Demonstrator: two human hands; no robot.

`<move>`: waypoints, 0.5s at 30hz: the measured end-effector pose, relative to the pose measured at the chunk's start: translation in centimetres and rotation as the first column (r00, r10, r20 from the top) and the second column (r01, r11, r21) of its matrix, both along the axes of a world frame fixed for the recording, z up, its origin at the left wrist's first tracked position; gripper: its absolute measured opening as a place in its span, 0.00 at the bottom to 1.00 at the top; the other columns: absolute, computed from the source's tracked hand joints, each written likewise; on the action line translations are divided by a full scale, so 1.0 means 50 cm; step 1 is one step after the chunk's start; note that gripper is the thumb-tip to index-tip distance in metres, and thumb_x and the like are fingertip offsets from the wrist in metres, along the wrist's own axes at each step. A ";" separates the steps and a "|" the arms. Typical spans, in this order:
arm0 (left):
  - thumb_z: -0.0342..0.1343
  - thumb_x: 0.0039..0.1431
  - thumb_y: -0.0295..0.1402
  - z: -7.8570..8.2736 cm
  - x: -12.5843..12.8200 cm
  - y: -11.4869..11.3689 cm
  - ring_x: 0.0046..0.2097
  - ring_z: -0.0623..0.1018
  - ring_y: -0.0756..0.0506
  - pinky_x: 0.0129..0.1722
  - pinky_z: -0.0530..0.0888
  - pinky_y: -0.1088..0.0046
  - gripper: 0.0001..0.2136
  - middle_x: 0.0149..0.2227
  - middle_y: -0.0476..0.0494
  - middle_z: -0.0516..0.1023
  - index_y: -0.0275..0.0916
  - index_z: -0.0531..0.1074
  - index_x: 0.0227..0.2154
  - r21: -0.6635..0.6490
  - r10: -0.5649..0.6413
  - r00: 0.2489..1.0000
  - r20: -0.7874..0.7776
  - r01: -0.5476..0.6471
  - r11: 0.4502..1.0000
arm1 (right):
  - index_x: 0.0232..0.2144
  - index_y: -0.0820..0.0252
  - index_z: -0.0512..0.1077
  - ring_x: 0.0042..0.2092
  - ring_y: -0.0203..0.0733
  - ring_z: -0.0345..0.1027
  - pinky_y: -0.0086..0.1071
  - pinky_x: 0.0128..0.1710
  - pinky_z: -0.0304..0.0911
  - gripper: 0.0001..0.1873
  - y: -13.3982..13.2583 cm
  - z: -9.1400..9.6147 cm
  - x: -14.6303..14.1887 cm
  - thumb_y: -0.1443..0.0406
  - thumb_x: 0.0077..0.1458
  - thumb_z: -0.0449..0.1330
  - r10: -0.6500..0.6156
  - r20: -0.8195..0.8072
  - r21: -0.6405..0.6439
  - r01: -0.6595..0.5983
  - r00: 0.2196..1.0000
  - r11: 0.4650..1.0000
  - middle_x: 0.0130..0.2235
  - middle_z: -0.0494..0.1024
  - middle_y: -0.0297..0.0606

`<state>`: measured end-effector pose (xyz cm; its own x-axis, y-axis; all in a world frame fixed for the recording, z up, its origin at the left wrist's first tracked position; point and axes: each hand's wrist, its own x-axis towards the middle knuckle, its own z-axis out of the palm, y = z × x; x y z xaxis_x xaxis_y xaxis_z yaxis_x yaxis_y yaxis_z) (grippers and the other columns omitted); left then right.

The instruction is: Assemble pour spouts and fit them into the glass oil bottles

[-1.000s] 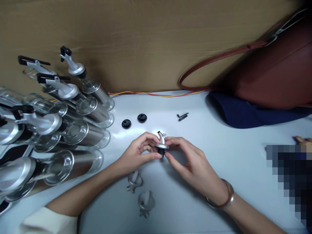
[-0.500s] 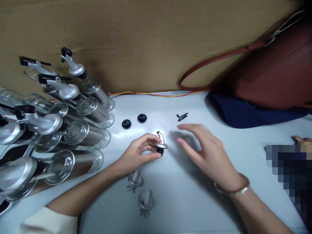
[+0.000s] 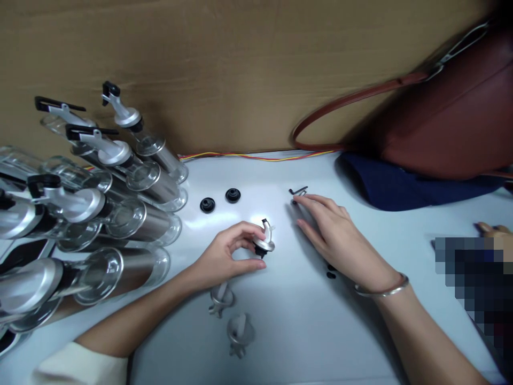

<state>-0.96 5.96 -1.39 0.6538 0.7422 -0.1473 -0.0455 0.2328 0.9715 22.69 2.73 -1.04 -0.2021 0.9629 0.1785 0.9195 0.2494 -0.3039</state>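
Observation:
My left hand [image 3: 228, 251] is curled round a silver bottle pourer [image 3: 265, 241] with a ribbed black stopper pointing down. Its fingers rest at the disc, while the thumb lies just below the stopper. To the right, my right hand [image 3: 336, 235] hovers low with thumb and index finger apart. Its index fingertip is at the black levers [image 3: 298, 190], perhaps touching one. Two small black pieces [image 3: 331, 271] show beneath this hand's wrist side. Two round black stoppers [image 3: 220, 200] lie behind my left hand. Nearer me are two bare silver pourer tops [image 3: 240, 331], upside down.
Several glass-and-steel bottles [image 3: 132, 214] with pourers crowd the left side. A cardboard wall [image 3: 240, 75] stands behind, with red and yellow wires [image 3: 256, 156] along its foot. A brown bag [image 3: 452, 117] sits on dark blue cloth [image 3: 385, 187] at right; another person's hand [image 3: 495, 233] shows at the edge.
My right hand has lowered and its index finger has come to the black levers, uncovering small black pieces under the wrist. My left thumb has slipped slightly down off the stopper; the pourer stands more upright.

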 end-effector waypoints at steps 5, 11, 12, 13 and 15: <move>0.65 0.46 0.26 0.001 -0.001 -0.001 0.46 0.72 0.48 0.45 0.69 0.72 0.12 0.42 0.44 0.70 0.38 0.69 0.33 -0.004 0.006 1.000 -0.001 -0.006 1.000 | 0.50 0.64 0.67 0.48 0.50 0.67 0.43 0.45 0.63 0.15 0.000 0.006 0.003 0.67 0.61 0.51 0.072 -0.028 0.024 -0.071 0.997 0.997 0.43 0.76 0.47; 0.63 0.48 0.27 0.004 0.000 -0.002 0.44 0.72 0.49 0.45 0.69 0.73 0.10 0.39 0.46 0.70 0.38 0.68 0.32 -0.036 0.016 1.000 -0.008 -0.016 0.999 | 0.44 0.64 0.71 0.41 0.47 0.69 0.40 0.40 0.62 0.13 -0.004 0.006 0.001 0.71 0.61 0.51 0.108 -0.029 0.022 -0.107 0.994 0.994 0.38 0.78 0.44; 0.63 0.48 0.27 0.004 0.001 -0.002 0.44 0.72 0.49 0.45 0.68 0.73 0.10 0.39 0.46 0.70 0.38 0.68 0.32 -0.038 0.014 1.000 -0.011 -0.015 0.999 | 0.44 0.64 0.72 0.40 0.47 0.69 0.40 0.39 0.62 0.13 -0.004 0.006 0.000 0.71 0.61 0.51 0.116 -0.025 0.019 -0.115 0.993 0.993 0.38 0.78 0.43; 0.63 0.48 0.27 0.004 0.001 -0.002 0.44 0.72 0.49 0.45 0.68 0.73 0.10 0.39 0.46 0.70 0.38 0.68 0.32 -0.038 0.013 1.000 -0.012 -0.014 0.999 | 0.44 0.64 0.72 0.40 0.47 0.69 0.40 0.39 0.62 0.13 -0.005 0.007 -0.001 0.72 0.61 0.50 0.126 -0.023 0.015 -0.126 0.992 0.992 0.37 0.78 0.43; 0.63 0.47 0.26 0.003 0.001 -0.003 0.45 0.72 0.49 0.45 0.69 0.74 0.12 0.40 0.46 0.70 0.38 0.67 0.34 -0.034 0.015 1.000 -0.010 -0.015 0.999 | 0.43 0.63 0.73 0.39 0.46 0.69 0.39 0.38 0.62 0.13 -0.007 0.009 -0.004 0.72 0.61 0.50 0.146 -0.020 0.001 -0.146 0.989 0.989 0.36 0.77 0.43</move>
